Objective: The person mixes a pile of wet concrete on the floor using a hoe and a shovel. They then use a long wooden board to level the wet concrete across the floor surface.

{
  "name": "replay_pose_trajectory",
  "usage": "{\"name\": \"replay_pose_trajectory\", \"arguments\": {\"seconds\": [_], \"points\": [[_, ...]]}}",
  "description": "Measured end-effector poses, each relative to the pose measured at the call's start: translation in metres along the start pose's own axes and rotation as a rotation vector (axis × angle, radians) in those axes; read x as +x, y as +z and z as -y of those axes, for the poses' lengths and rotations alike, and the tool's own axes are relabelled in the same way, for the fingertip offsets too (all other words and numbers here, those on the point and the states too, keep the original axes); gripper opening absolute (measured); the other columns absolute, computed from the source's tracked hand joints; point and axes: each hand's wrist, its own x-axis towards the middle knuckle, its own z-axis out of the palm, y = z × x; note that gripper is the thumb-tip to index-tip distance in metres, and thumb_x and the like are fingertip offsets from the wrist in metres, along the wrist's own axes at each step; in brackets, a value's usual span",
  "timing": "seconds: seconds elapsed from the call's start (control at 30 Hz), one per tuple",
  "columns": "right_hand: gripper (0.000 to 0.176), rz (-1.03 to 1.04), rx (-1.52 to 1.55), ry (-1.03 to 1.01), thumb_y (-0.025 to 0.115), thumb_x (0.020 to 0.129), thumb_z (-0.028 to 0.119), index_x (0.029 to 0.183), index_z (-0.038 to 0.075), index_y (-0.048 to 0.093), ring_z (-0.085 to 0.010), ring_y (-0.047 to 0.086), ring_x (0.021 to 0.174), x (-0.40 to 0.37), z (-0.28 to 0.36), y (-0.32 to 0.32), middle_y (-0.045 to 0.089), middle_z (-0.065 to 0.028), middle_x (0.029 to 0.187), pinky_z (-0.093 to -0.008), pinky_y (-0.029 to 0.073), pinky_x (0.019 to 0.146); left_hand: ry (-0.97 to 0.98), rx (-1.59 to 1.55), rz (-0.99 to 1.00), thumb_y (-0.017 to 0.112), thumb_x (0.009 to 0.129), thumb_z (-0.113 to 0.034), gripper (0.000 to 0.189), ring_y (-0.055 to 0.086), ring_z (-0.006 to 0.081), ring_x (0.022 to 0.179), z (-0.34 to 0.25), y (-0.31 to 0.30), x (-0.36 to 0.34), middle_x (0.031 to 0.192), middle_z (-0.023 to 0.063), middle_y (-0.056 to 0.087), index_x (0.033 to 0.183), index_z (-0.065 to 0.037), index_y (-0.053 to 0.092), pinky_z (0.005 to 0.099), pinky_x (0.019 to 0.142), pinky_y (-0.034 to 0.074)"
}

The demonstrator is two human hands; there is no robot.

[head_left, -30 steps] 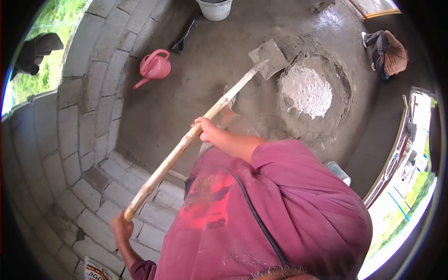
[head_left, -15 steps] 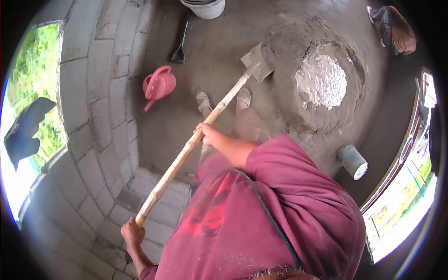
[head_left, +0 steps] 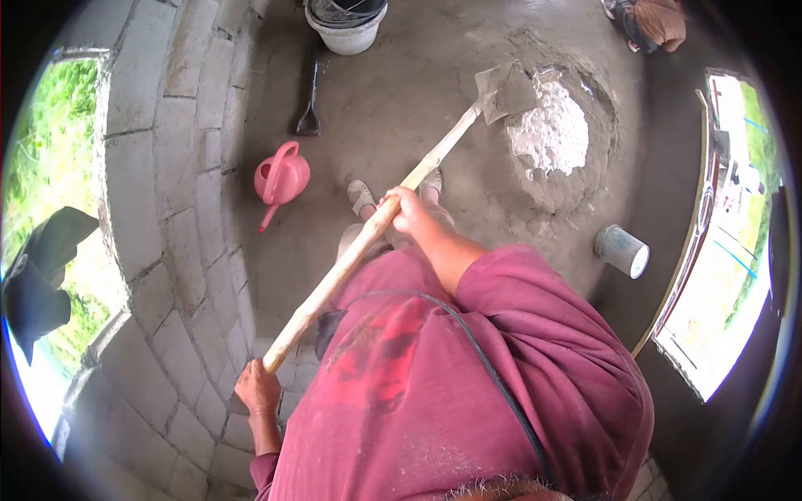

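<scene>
Both my hands grip one shovel point(head_left: 351, 257) with a long, pale wooden handle. My left hand point(head_left: 258, 387) is closed round the handle's lower-left end. Farther up the shaft, near my legs, my right hand point(head_left: 404, 209) is wrapped round it. The flat metal blade reaches the left edge of a pale, wet pool point(head_left: 553, 129) on the floor, and a grey lump of mix seems to lie on the blade. A ring of grey mortar point(head_left: 547, 192) surrounds the pool.
A pink watering can point(head_left: 284, 177) stands to the left, with another shovel point(head_left: 308, 123) lying beyond it. Nested buckets point(head_left: 347, 37) are at the top. A grey bucket point(head_left: 620, 250) lies tipped at right. A block wall point(head_left: 180, 192) runs along the left.
The shovel blade has moved right and upward, from beside the mound to the pool's edge. Both hands still hold the handle, and my right hand has shifted right and up with it.
</scene>
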Motion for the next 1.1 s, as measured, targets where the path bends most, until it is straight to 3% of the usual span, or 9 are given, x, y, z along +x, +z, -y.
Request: {"name": "replay_pose_trajectory", "arguments": {"seconds": [0.07,0.3,0.47,0.57,0.63,0.77,0.83,0.93,1.1], "points": [[0.016,0.057,0.082,-0.002,0.065,0.083,0.012,0.086,0.005,0.051,-0.0263,0.057,0.073,-0.011,0.032,0.005,0.055,-0.0109,0.077,-0.0449,0.053,0.079,0.094,0.067,-0.172,0.059,0.083,-0.009,0.005,0.062,0.0275,0.068,-0.016,-0.005,0.011,0.087,0.0077,0.067,0.088,-0.010,0.059,0.0412,0.059,0.046],[0.022,0.139,0.146,-0.091,0.066,0.081,0.019,0.077,0.006,0.049,-0.0256,0.055,0.074,-0.039,0.062,0.020,0.053,-0.0089,0.074,-0.0420,0.052,0.082,0.126,0.058,-0.615,0.061,0.086,-0.009,0.013,0.062,0.0257,0.075,-0.024,-0.007,0.042,0.091,0.0061,0.067,0.099,-0.009,0.062,0.0382,0.066,0.046],[0.018,0.211,0.145,-0.078,0.064,0.082,0.018,0.080,0.006,0.051,-0.0268,0.057,0.077,-0.085,0.031,0.034,0.055,-0.0099,0.078,-0.0437,0.051,0.087,0.087,0.002,-0.373,0.062,0.077,-0.007,0.019,0.059,0.0279,0.070,0.015,0.003,0.018,0.080,0.0061,0.060,0.096,-0.011,0.061,0.0421,0.065,0.046],[0.014,0.183,0.207,-0.209,0.061,0.083,0.016,0.083,0.006,0.052,-0.0274,0.058,0.079,-0.068,0.025,0.035,0.056,-0.0108,0.080,-0.0451,0.052,0.086,0.106,-0.083,-0.176,0.063,0.073,-0.007,0.023,0.060,0.0308,0.071,0.046,-0.008,0.003,0.079,0.0078,0.059,0.095,-0.011,0.061,0.0441,0.063,0.047],[0.012,0.089,0.086,-0.051,0.060,0.084,0.014,0.084,0.005,0.052,-0.0278,0.058,0.072,-0.015,0.023,0.025,0.056,-0.0117,0.079,-0.0447,0.053,0.079,0.042,-0.098,-0.040,0.063,0.070,-0.006,0.024,0.064,0.0351,0.077,0.055,-0.031,0.001,0.082,0.0114,0.064,0.094,-0.009,0.061,0.0476,0.067,0.050],[0.012,-0.076,0.021,-0.041,0.062,0.083,0.007,0.088,0.005,0.051,-0.0267,0.059,0.066,0.023,-0.058,0.051,0.054,-0.0112,0.076,-0.0417,0.055,0.067,-0.020,0.029,0.182,0.062,0.069,-0.005,0.019,0.065,0.0405,0.078,0.091,-0.087,0.006,0.079,0.0170,0.066,0.088,-0.007,0.061,0.0500,0.072,0.051],[0.017,-0.115,0.026,0.093,0.063,0.081,0.003,0.092,0.004,0.050,-0.0280,0.061,0.072,0.032,-0.099,0.061,0.055,-0.0126,0.078,-0.0431,0.057,0.069,-0.085,0.070,0.182,0.059,0.066,-0.003,0.015,0.064,0.0420,0.076,0.108,-0.118,0.004,0.075,0.0192,0.065,0.082,-0.004,0.061,0.0505,0.071,0.051],[0.019,-0.243,0.048,0.157,0.064,0.081,-0.003,0.093,0.003,0.051,-0.0269,0.062,0.070,0.029,-0.132,0.073,0.055,-0.0112,0.078,-0.0412,0.058,0.067,-0.147,0.129,0.258,0.059,0.065,-0.002,0.013,0.065,0.0424,0.078,0.095,-0.173,0.012,0.075,0.0201,0.066,0.079,-0.003,0.061,0.0506,0.073,0.051],[0.010,-0.301,0.049,0.187,0.064,0.083,0.000,0.086,0.004,0.056,-0.0247,0.064,0.068,0.049,-0.112,0.046,0.059,-0.0095,0.076,-0.0370,0.058,0.066,-0.164,0.165,0.299,0.059,0.065,-0.002,0.016,0.065,0.0439,0.079,0.034,-0.211,0.044,0.077,0.0213,0.067,0.081,-0.002,0.063,0.0504,0.076,0.051]]}}
